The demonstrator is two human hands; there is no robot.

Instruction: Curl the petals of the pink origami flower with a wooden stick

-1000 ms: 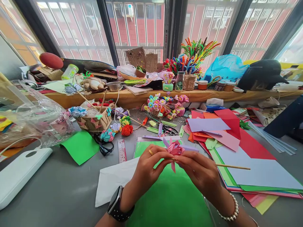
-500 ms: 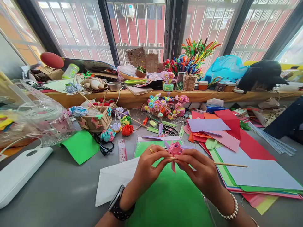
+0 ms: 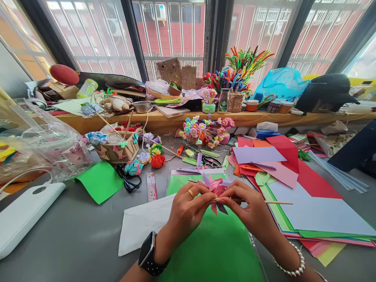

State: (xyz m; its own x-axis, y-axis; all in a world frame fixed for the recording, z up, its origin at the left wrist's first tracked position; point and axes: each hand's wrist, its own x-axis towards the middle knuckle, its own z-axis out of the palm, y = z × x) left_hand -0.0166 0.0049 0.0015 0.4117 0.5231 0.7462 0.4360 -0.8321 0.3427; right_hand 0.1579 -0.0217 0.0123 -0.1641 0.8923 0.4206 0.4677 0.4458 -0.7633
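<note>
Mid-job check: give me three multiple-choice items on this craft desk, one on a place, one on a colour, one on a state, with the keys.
1. Where is the ruler?
A. left of the hands
B. on the windowsill
C. under the red paper

2. What colour is the sheet beneath the hands?
A. blue
B. green
C. black

3. How is the paper flower held?
A. lying loose on the table
B. by the left hand only
C. between both hands, right hand too

Answers: A, it lies on the grey table left of them; B, bright green; C, fingertips of both pinch it.

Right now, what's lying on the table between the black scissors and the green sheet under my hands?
In the head view, a pink ruler lies between the black scissors and the green sheet.
</note>
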